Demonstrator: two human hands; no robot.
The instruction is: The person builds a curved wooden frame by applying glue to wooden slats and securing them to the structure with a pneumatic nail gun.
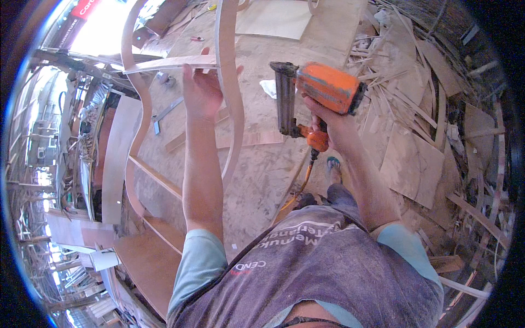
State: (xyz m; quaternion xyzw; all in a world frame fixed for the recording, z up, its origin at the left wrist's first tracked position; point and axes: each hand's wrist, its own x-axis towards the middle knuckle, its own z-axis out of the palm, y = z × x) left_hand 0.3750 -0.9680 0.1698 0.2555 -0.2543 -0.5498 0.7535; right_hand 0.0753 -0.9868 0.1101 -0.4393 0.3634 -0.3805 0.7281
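A wooden frame stands at the left, made of two wavy side pieces, the right one and the left one, joined by crosspieces. Where the upper crosspiece meets the right side piece, my left hand grips the joint from below, thumb and fingers around the wood. An orange and black air nail gun is in my right hand, its handle wrapped by my fingers. The gun's dark nose and magazine point toward the frame, apart from it. From the handle's base an orange hose runs down.
On the dusty floor lie flat boards, a try square and a crumpled white scrap. A pale plywood sheet is at the far side. Heaped offcuts fill the right; a brown panel leans lower left.
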